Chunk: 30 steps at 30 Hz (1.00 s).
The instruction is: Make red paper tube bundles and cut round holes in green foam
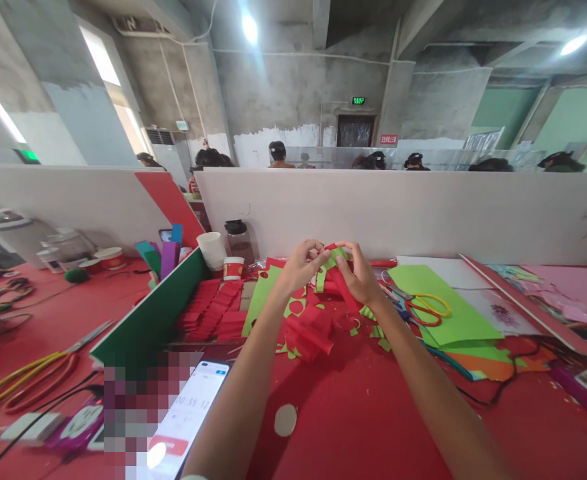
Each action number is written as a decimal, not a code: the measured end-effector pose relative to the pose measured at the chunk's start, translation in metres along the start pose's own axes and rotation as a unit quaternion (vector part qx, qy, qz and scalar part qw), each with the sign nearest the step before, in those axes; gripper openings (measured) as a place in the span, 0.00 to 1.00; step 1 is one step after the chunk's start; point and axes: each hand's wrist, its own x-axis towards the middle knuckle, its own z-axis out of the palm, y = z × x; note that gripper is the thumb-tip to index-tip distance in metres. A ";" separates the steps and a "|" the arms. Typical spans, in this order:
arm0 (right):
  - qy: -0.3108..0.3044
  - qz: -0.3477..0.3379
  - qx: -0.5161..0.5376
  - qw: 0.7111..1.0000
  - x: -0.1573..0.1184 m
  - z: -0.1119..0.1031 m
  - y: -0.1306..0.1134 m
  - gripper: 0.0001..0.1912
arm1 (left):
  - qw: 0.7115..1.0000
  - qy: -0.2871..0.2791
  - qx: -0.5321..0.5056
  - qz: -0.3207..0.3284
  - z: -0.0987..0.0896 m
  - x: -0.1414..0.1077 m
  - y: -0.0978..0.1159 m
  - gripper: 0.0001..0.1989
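You hold up a small green paper (337,257) at twelve o'clock, above the red table (353,413).
Your left hand (304,265) and right hand (357,275) pinch it from either side, fingers curled, thumbs and tips closed on it. From there, crumpled red paper (309,335) lies at six o'clock, scissors (414,299) at four, a phone (198,400) showing a timer at seven, and stacked red strips (216,313) at eight.
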 end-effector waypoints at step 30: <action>0.024 -0.011 0.007 1.000 0.000 0.003 0.003 0.21 | 0.996 0.069 0.035 0.047 0.010 -0.003 0.007 0.08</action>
